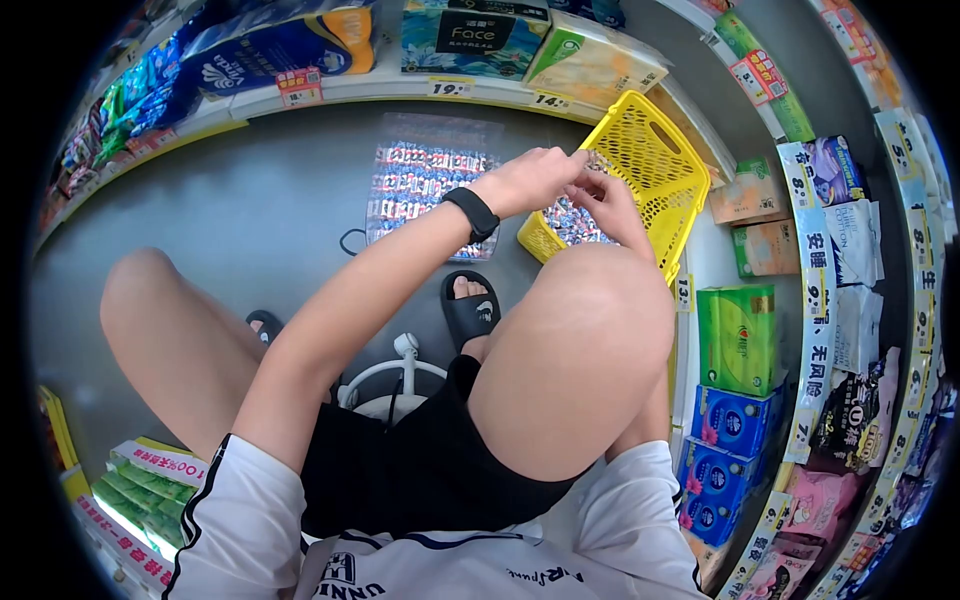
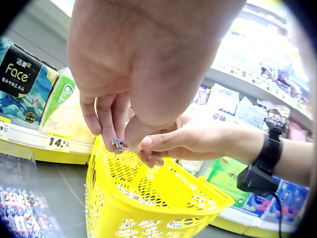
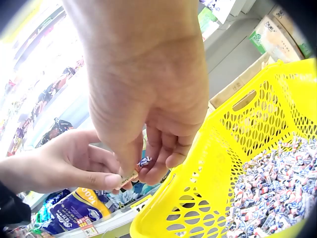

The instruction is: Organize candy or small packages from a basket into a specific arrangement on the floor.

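Observation:
My left hand (image 1: 528,182) and right hand (image 1: 614,208) meet over the near rim of a yellow plastic basket (image 1: 690,185). Between them is a small twist-wrapped candy (image 3: 131,175) with a blue, white and red wrapper. In the right wrist view, the right thumb and fingers pinch it, while the left thumb presses at its other end. One twisted wrapper end also pokes out by the left fingertips in the left wrist view. Many loose wrapped candies (image 3: 277,186) fill the basket's bottom. On the floor to the left, a clear plastic bag (image 1: 432,188) holds rows of similar candies.
Shelves with tissue packs (image 1: 475,38) curve along the back. More shelves on the right carry green tissue packs (image 1: 737,340), blue packs (image 1: 735,420) and pouches. My right knee (image 1: 590,300) partly covers the basket's front. A white stool base (image 1: 392,375) stands below me.

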A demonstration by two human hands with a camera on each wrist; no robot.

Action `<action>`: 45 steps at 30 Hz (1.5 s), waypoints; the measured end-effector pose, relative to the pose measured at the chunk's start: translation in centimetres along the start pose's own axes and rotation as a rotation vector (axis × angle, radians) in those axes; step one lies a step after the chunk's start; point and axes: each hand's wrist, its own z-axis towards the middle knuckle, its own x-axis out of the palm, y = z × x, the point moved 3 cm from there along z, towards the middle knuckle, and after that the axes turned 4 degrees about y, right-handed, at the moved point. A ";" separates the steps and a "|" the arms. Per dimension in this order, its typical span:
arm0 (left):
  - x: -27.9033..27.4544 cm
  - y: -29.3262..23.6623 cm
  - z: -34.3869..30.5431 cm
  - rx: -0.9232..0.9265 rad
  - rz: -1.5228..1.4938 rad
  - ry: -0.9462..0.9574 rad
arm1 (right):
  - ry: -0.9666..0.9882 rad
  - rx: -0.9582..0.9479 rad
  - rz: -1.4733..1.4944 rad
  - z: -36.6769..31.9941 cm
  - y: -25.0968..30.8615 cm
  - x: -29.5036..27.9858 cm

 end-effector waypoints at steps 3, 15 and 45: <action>0.1 2.2 -0.7 0.005 -0.040 -0.063 | -0.013 0.001 0.020 1.2 1.1 1.1; -1.0 10.6 -8.0 -0.207 -0.134 -0.285 | 0.073 -0.163 -0.193 6.4 6.4 7.5; 5.2 19.7 -14.3 -0.670 -0.328 -0.590 | 0.024 0.060 -0.107 14.2 2.6 20.1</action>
